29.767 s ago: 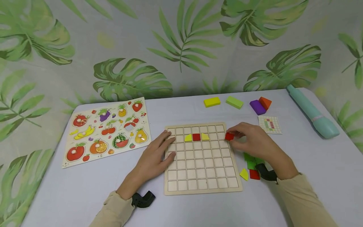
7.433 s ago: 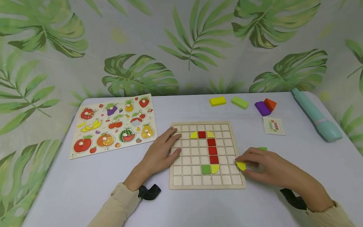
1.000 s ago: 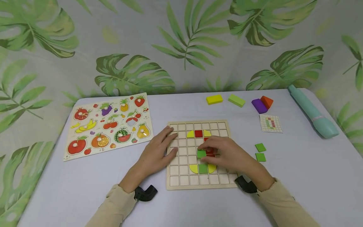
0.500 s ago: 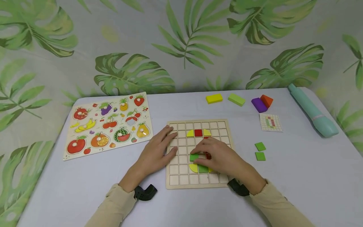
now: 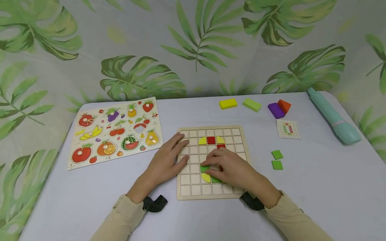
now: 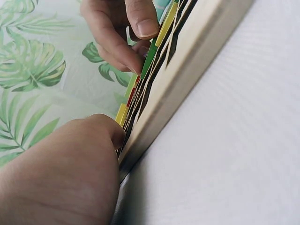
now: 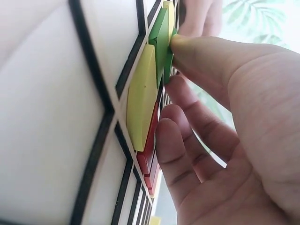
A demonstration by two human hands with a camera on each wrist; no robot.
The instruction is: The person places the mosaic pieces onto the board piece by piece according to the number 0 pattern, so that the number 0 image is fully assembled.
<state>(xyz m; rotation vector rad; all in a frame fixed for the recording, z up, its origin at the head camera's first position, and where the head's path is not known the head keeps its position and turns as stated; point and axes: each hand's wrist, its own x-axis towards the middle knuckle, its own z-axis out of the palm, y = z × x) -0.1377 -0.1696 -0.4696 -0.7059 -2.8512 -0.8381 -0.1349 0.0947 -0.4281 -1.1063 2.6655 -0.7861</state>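
In the head view my right hand (image 5: 230,167) pinches a green square tile (image 5: 204,169) between thumb and index finger, at a cell just above a yellow quarter-round tile (image 5: 206,178). Under this hand, part of another green tile (image 5: 215,179) shows; some red tiles are partly hidden. A red square (image 5: 211,140) sits between two yellow pieces in an upper row of the wooden grid board (image 5: 196,196). My left hand (image 5: 163,167) rests with fingers extended on the board's left edge. The right wrist view shows the thumb against the pinched green tile (image 7: 168,70).
Two loose green tiles (image 5: 277,160) lie right of the board, below a small pattern card (image 5: 288,129). Yellow (image 5: 228,104), lime (image 5: 252,104), purple (image 5: 275,110) and orange blocks stand behind. A fruit puzzle (image 5: 114,134) lies left, a teal object (image 5: 334,117) far right.
Half a minute ago the board held one short row; red, green and yellow tiles have since joined it. Over the last second my right hand moved left with the green tile. The left stayed put.
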